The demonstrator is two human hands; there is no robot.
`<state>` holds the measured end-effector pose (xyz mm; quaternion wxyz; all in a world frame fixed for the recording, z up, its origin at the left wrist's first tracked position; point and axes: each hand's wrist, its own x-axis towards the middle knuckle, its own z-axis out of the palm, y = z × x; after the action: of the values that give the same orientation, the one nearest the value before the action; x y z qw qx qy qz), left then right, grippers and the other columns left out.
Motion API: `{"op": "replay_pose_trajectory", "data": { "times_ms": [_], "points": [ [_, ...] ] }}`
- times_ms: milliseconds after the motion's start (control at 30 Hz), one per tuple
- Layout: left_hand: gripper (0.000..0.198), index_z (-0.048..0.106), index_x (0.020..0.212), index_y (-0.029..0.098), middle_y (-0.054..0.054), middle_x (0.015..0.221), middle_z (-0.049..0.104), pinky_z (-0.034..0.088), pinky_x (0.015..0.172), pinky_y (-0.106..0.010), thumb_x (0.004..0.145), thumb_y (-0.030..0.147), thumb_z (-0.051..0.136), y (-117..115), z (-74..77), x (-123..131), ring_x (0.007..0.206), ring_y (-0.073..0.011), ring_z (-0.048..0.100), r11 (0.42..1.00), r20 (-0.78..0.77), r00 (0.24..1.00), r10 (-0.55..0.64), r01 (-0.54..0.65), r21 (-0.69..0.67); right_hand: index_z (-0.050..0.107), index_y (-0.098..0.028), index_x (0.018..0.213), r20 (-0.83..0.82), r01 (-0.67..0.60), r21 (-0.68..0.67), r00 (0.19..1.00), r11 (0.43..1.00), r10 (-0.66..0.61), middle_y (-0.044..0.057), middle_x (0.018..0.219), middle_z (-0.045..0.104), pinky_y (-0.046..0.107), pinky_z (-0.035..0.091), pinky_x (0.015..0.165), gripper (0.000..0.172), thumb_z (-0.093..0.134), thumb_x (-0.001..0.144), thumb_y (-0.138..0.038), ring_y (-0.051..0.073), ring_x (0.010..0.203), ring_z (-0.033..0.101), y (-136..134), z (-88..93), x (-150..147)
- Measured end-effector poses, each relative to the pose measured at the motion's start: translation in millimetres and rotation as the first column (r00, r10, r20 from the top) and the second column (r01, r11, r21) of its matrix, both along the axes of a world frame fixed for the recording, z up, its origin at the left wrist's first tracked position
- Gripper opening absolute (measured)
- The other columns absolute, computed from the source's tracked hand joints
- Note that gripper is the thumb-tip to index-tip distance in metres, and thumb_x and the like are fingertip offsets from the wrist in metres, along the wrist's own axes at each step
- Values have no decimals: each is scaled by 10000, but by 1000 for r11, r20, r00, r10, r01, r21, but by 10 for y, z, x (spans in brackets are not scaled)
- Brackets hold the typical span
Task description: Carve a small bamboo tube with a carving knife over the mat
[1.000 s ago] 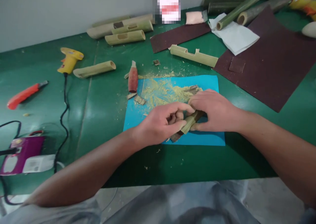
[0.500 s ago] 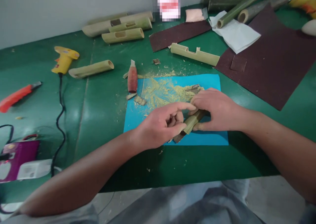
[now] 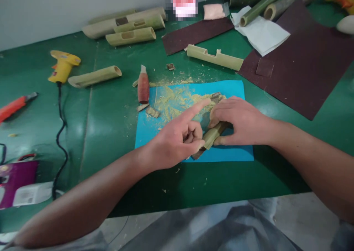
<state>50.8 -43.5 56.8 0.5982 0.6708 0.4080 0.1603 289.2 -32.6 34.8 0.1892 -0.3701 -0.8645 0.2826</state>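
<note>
Across the blue sheet [image 3: 235,155] lies a short greenish bamboo piece [image 3: 212,136], slanted with its near end toward me. My right hand [image 3: 239,120] grips it from the right, thumb on the near side and fingers over the far part, which they hide. My left hand [image 3: 182,136] is at the near end, thumb against the bamboo and the lower fingers curled in. Its index finger points away, raised off the piece. Beneath the near end shows a dark brown scrap [image 3: 197,154]. Pale shavings [image 3: 177,101] cover the sheet's upper left, with a grey-brown chip [image 3: 217,97] among them.
A red-handled blade [image 3: 143,86] lies at the sheet's left edge. Farther left are a yellow glue gun [image 3: 63,66] with its cord, an orange cutter [image 3: 13,107] and a cut bamboo tube [image 3: 95,76]. Behind are a notched bamboo tube [image 3: 215,59] and brown sandpaper [image 3: 301,66].
My left index finger has lifted away from the right hand and now points forward over the shavings. The right hand keeps its grip. The whole view has shifted slightly.
</note>
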Motion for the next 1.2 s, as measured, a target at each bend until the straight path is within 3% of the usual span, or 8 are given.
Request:
{"op": "replay_pose_trajectory", "data": {
  "times_ms": [133,267,433,567,700,833,1033,1200],
  "points": [
    [959,201,1729,279,81,725,578,393,546,-205,902,165,674,7,4,4,556,-78,458,998,15,998,56,-57,41,709,-237,891,8,-5,-2,1000,1000,5,12,885,730,379,358,819,213,767,814,-427,231,907,637,4,-2,-5],
    [970,185,1732,286,92,707,550,386,548,-197,901,163,671,23,17,-9,572,-82,463,1000,-24,1000,-18,18,-12,714,-238,907,1,-11,5,1000,1000,11,11,898,738,377,350,820,196,762,814,-404,230,914,632,5,0,0],
    [994,124,1740,266,85,735,565,400,546,-197,907,172,658,22,20,-8,563,-79,451,998,12,999,31,-32,47,707,-241,900,4,-24,2,1000,1000,24,2,866,722,373,339,812,210,763,810,-423,224,885,616,14,6,6],
    [963,176,1732,271,88,708,551,393,535,-192,905,161,658,16,31,-16,560,-83,468,999,-36,999,-31,31,14,707,-243,911,4,-25,9,1000,1000,25,6,883,723,364,332,799,224,763,813,-437,225,892,610,23,-1,8],
    [959,183,1733,250,77,740,562,401,551,-211,913,203,678,16,7,-14,568,-85,452,997,23,999,34,-36,70,713,-239,902,2,-30,10,1000,999,30,12,859,710,363,329,795,220,765,812,-432,224,873,600,28,-9,8],
    [986,157,1740,237,79,735,549,408,561,-217,902,180,675,19,6,-20,596,-93,480,1000,-11,1000,-28,28,-3,707,-241,899,-1,-30,9,1000,1000,30,14,880,716,364,327,788,218,764,817,-435,221,879,597,21,-7,7],
    [1010,130,1741,264,85,727,556,413,564,-209,894,182,674,14,24,-13,588,-91,475,999,26,999,25,-26,39,716,-235,898,10,-30,15,1000,999,30,18,874,718,369,329,795,212,771,824,-425,226,899,606,17,3,5],
    [1026,156,1742,264,82,725,585,368,516,-218,878,183,703,29,45,-33,550,-92,455,999,-24,1000,-14,13,-40,712,-241,906,15,-25,2,1000,1000,25,21,894,720,363,326,786,225,769,812,-437,237,907,614,27,1,7]
  ]
}}
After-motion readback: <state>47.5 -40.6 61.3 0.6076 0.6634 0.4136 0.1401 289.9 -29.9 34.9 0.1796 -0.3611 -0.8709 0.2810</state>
